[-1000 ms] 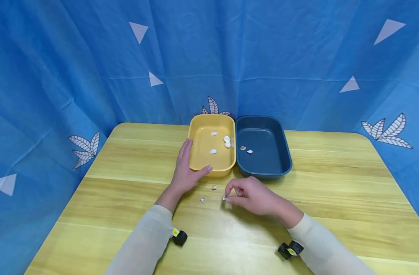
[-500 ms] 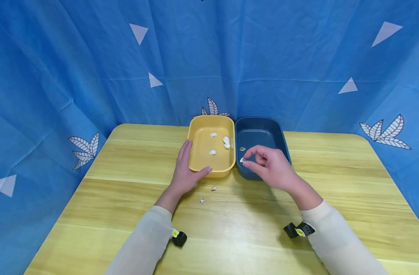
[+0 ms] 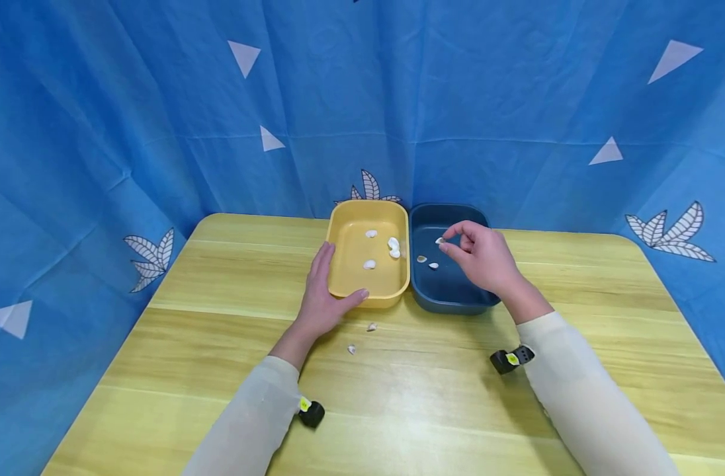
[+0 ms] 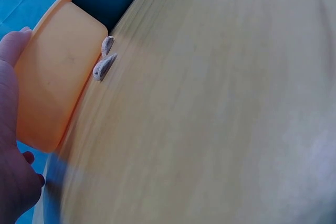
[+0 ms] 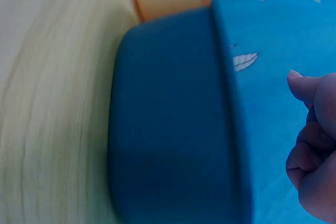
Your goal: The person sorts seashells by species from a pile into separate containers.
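Note:
In the head view my right hand [image 3: 481, 258] is over the dark blue tray [image 3: 452, 308], pinching a small seashell [image 3: 440, 241] between thumb and index finger. Two other seashells [image 3: 433, 266] lie inside that tray on its left side. My left hand [image 3: 322, 301] rests against the near left corner of the yellow tray [image 3: 355, 291], thumb at the front rim and fingers along the side. Several white shells [image 3: 370, 264] lie in the yellow tray. The right wrist view shows the curled right hand [image 5: 315, 145] beyond the blue wall; the shell is hidden there.
On the wooden table [image 3: 219, 344], in front of the yellow tray, lie two small shells [image 4: 105, 66]. The trays stand side by side near the back edge. Behind them hangs a blue curtain [image 3: 339, 86] with white triangles and leaf prints.
My right hand has risen from the table, where it pinched a shell, and moved away and rightward over the blue tray with it. The left hand has stayed at the yellow tray.

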